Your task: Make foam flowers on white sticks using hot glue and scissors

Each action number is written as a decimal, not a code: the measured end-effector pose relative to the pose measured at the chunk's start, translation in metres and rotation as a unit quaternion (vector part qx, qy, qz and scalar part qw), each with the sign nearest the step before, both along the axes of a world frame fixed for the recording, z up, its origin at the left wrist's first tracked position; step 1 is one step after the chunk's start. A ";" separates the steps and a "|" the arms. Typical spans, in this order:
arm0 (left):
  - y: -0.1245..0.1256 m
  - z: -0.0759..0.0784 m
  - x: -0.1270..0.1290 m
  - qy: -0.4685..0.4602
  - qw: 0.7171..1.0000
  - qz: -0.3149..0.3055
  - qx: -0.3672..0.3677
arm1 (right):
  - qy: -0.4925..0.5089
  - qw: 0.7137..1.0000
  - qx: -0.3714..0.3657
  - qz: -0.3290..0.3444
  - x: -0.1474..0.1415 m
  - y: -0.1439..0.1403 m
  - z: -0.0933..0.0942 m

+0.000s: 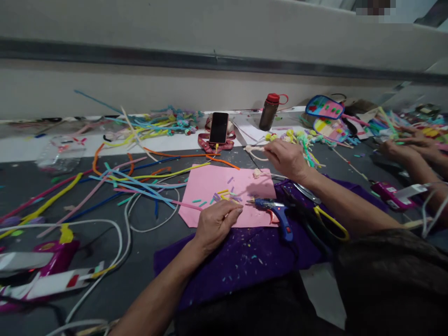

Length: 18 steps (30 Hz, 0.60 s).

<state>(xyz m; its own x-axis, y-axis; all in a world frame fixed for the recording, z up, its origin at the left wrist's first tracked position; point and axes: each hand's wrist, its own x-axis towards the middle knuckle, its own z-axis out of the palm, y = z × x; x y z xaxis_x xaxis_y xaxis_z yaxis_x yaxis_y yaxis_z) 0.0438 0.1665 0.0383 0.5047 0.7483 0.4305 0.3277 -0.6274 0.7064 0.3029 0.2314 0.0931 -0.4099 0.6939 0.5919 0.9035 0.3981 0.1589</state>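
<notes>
My left hand (217,220) is closed and rests at the lower part of a pink sheet (199,186). Whatever its fingers hold is hidden. Small cut pieces of coloured pipe cleaner (224,192) lie just beyond it. My right hand (289,158), raised past the sheet's far right corner, pinches a cream, looped pipe cleaner (258,149). A blue hot glue gun (276,207) lies between my hands, its nozzle over the pink sheet. Near my right forearm are scissors with yellow handles (331,224).
Long pipe cleaners (140,184) and white cables (128,219) spread across the left. Behind stand a phone (219,128) and a red-capped bottle (269,112). Purple cloth (241,261) lies under the sheet. Magenta devices (59,256) sit at left. Another person's hands (402,144) work at right.
</notes>
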 end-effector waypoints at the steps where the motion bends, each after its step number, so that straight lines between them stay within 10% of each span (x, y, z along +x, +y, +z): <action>1: -0.001 0.001 0.000 -0.015 1.000 0.014 -0.021 | -0.023 1.000 -0.004 0.018 -0.007 -0.003 0.001; 6: -0.003 0.002 0.002 -0.098 0.980 0.062 -0.162 | -0.088 0.994 -0.035 0.050 -0.034 -0.012 -0.003; 11: -0.001 0.007 0.005 -0.273 0.893 0.042 -0.355 | -0.123 0.974 -0.072 0.176 -0.065 -0.028 -0.008; 18: 0.006 0.011 0.000 -0.402 0.815 0.076 -0.411 | -0.140 0.962 -0.134 0.192 -0.084 -0.033 -0.012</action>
<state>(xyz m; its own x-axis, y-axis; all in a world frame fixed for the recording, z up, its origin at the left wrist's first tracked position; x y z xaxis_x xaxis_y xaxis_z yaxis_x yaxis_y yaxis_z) 0.0438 0.1730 0.0491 0.1820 0.9781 -0.1008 -0.4184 0.1698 0.8923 0.2186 0.1985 0.0807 -0.7838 0.5719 0.2420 0.6184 0.7548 0.2189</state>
